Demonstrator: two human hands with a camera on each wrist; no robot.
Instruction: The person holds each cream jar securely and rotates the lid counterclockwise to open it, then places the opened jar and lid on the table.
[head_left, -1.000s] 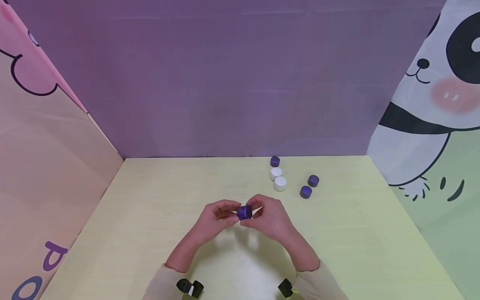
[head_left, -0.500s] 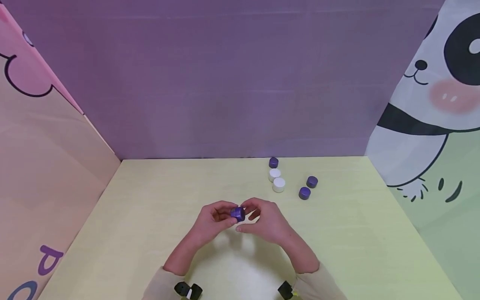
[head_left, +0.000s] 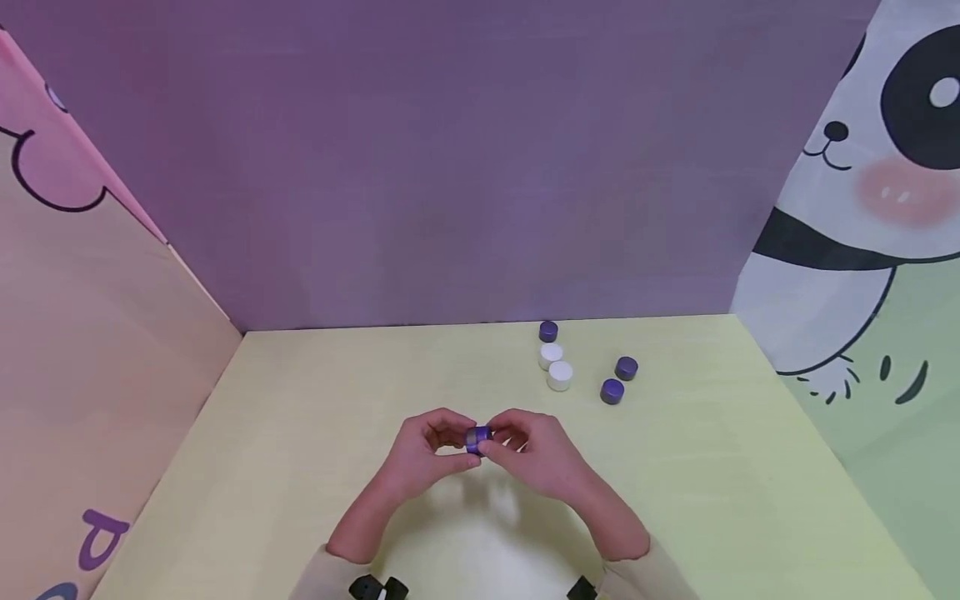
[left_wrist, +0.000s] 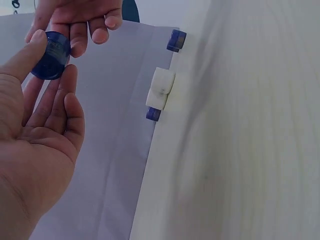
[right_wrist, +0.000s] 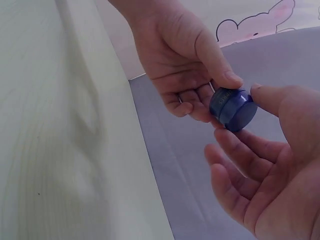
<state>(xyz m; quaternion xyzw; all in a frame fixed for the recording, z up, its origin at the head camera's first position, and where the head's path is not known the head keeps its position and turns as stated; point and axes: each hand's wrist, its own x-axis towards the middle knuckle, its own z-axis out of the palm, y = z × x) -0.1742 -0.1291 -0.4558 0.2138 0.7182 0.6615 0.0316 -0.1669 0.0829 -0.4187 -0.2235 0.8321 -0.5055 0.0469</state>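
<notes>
Both hands met above the middle of the desk (head_left: 300, 467), nearer its front edge, wrists angled inward. The left hand (head_left: 423, 454) and the right hand (head_left: 536, 454) each pinched the small blue jar (head_left: 477, 438) between thumb and fingertips – it hung in the air between them. Toward the far edge stood another blue jar (head_left: 548, 332), two white jars (head_left: 555, 367) touching, and two more blue jars (head_left: 618, 380) nearer the right edge, well apart from the hands. Compared with a second earlier, the hands sat slightly lower and covered more of the jar
</notes>
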